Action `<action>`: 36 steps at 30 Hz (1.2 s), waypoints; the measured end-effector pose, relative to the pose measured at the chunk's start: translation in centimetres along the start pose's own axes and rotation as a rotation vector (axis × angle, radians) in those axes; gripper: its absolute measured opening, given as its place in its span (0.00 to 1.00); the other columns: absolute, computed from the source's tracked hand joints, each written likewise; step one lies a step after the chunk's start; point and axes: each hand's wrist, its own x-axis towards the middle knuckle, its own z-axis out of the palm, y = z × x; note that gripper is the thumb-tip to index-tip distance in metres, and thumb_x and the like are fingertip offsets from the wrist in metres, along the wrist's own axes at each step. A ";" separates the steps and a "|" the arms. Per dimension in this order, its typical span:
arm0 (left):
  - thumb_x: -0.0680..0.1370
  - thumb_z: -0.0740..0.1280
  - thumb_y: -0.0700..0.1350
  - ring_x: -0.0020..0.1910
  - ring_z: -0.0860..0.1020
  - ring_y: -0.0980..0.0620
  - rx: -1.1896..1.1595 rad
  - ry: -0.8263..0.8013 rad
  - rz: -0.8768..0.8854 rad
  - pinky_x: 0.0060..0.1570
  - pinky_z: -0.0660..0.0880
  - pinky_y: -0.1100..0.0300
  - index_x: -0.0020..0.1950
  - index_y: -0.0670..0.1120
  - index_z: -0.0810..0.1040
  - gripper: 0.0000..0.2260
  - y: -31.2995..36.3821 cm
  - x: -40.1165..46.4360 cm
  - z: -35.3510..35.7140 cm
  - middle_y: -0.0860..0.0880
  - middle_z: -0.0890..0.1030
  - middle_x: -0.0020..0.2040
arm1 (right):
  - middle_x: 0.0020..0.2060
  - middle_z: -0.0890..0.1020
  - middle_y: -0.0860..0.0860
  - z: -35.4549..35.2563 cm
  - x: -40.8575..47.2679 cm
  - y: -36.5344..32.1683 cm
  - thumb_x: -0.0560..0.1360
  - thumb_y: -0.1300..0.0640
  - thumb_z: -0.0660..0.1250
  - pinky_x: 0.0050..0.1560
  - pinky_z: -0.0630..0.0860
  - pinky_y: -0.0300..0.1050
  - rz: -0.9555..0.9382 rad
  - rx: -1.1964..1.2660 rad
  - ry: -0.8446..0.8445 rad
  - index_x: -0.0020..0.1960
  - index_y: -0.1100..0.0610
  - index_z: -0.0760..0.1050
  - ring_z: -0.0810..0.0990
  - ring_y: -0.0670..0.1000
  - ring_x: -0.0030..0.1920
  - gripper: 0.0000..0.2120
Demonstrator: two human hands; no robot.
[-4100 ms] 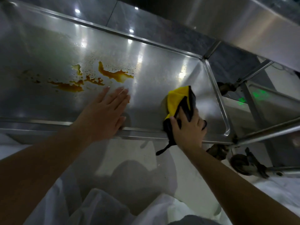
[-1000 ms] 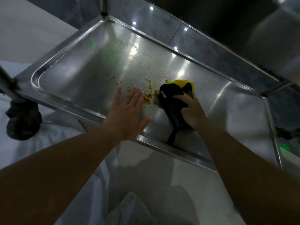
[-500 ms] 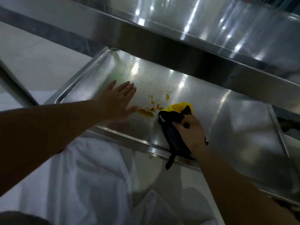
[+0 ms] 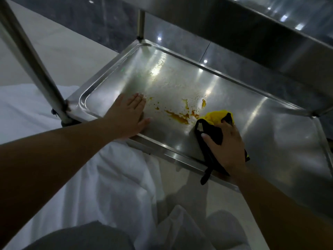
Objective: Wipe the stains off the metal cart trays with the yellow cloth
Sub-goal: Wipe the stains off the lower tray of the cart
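Both our hands are on the steel tray (image 4: pixel 115 73): left hand (image 4: pixel 128 116) flat, fingers straight; right hand (image 4: pixel 226 145) clutching the yellow cloth (image 4: pixel 215 117) beside orange stains (image 4: pixel 178 116).

Floor: pale tiles (image 4: pixel 59 51), with a white sheet (image 4: pixel 108 177) spread on them.
Wall: dark grey glossy panels (image 4: pixel 100 20).
Light: dim, with small ceiling lamps reflected as bright spots.

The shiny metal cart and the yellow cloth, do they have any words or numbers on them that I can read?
None can be read.
Shiny metal cart tray: no words or numbers, only orange stains and light glints.
Yellow cloth with black edging, held by the right hand: a small pale patch like a tag at its corner, too blurred to read.
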 end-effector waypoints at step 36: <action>0.71 0.35 0.74 0.77 0.38 0.50 -0.156 0.086 -0.175 0.74 0.36 0.43 0.78 0.42 0.46 0.47 -0.9 0.3 2.2 0.45 0.45 0.79 | 0.69 0.70 0.58 2.5 8.5 -5.7 0.75 0.71 0.57 0.74 0.57 0.52 -0.263 0.297 -0.131 0.67 0.57 0.74 0.64 0.57 0.72 0.23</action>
